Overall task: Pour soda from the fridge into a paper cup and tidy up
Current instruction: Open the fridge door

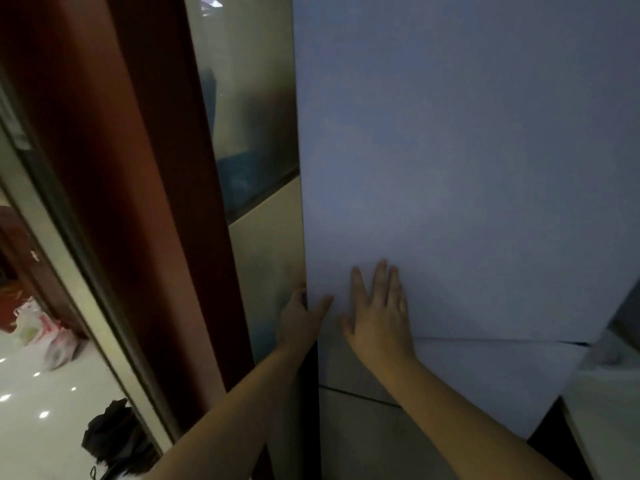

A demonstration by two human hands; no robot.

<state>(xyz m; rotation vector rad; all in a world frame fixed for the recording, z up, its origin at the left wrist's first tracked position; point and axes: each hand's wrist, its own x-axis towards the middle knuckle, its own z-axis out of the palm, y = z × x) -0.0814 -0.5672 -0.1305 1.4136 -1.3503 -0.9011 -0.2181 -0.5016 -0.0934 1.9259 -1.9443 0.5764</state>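
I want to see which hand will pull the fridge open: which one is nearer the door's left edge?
Left. The left hand grips the fridge door at that edge; the right hand lies flat on its front.

Your left hand (300, 317) and right hand (379, 317) are both bare: no gloves, rings, or other coverings appear on either. Your left forearm (225, 424) and right forearm (460, 417) are also uncovered along the whole length in view, from wrist to frame edge; no sleeve, cuff, watch, or wristband is present. The dim lighting hides finer surface detail, and the nails cannot be made out clearly.
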